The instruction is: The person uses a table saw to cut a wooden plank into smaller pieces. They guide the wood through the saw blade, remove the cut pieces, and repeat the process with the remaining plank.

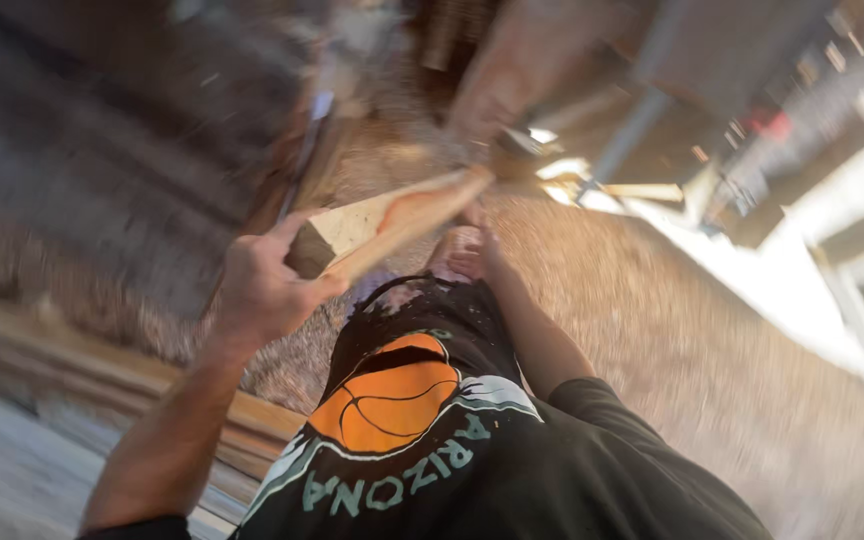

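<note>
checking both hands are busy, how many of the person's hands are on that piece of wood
2. The left hand grips the near cut end of the wooden piece; the right hand sits under its middle, partly hidden by motion blur and the wood.

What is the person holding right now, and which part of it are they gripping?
A length of pale wood. The left hand grips its near, cut end, and the right hand sits under it further along, though blur hides whether that hand's fingers are closed on it.
</note>
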Action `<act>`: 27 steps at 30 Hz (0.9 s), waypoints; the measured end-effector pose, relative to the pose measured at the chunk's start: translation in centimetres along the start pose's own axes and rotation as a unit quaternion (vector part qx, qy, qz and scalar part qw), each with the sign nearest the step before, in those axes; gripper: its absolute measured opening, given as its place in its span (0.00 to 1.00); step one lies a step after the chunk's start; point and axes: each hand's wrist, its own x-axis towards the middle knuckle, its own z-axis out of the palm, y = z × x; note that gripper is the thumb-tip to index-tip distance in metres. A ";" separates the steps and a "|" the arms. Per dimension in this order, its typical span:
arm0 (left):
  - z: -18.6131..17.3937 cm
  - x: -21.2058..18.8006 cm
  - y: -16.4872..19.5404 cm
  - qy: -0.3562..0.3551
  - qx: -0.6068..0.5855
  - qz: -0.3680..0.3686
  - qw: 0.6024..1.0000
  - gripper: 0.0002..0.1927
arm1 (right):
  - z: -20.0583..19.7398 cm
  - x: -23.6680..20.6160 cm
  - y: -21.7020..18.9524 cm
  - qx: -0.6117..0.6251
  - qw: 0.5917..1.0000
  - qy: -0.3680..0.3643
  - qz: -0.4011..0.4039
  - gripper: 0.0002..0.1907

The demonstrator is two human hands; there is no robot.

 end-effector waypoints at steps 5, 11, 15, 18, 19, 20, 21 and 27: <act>-7.9 -16.3 -2.3 0.119 -0.196 -0.006 0.973 0.34 | 3.0 1.9 2.1 -0.015 0.775 -0.631 0.031 0.39; -6.1 -37.2 -16.8 0.306 -0.335 -0.088 0.887 0.35 | 6.1 4.0 7.1 0.147 0.773 -0.616 -0.028 0.47; 0.0 -45.4 -27.5 0.495 -0.458 -0.262 0.690 0.27 | 10.4 3.0 10.2 -0.031 0.970 -0.179 -0.162 0.57; 7.2 -47.5 -32.2 0.535 -0.439 -0.489 0.531 0.24 | 15.6 2.3 12.8 -0.109 0.955 -0.059 -0.270 0.56; 9.9 -47.9 -33.2 0.526 -0.440 -0.548 0.479 0.24 | 17.6 2.5 13.5 -0.155 0.953 -0.060 -0.255 0.57; 12.5 -48.3 -33.8 0.511 -0.446 -0.591 0.436 0.23 | 19.1 2.7 14.2 -0.203 0.949 -0.055 -0.237 0.58; 14.7 -48.7 -34.6 0.532 -0.489 -0.538 0.433 0.25 | 20.2 3.1 14.9 -0.253 0.943 -0.045 -0.212 0.59; 26.5 -48.8 -34.8 0.591 -0.563 -0.461 0.348 0.31 | 25.1 6.8 15.3 -0.415 0.865 -0.069 -0.272 0.61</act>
